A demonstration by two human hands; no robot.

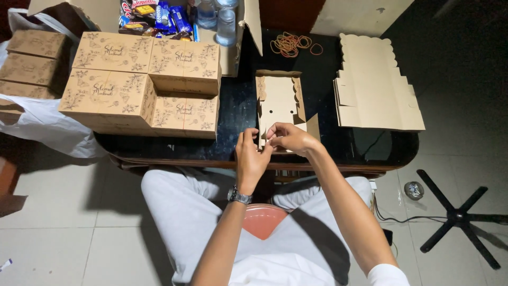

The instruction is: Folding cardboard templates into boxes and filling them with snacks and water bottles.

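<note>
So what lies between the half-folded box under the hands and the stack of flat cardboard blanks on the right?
Only bare dark tabletop separates the half-folded tan cardboard box from the stack of flat cardboard blanks, seen in the head view.

Looks like a home packing setup, not a shop floor: glossy black oval tabletop [238, 114] on pale tiled floor [63, 222], stacked printed brown cardboard boxes [140, 79], flat unfolded cardboard blanks [373, 87], loose rubber bands [293, 44], open carton of snack packs and water bottles [180, 18], white plastic bag [39, 124].
</note>
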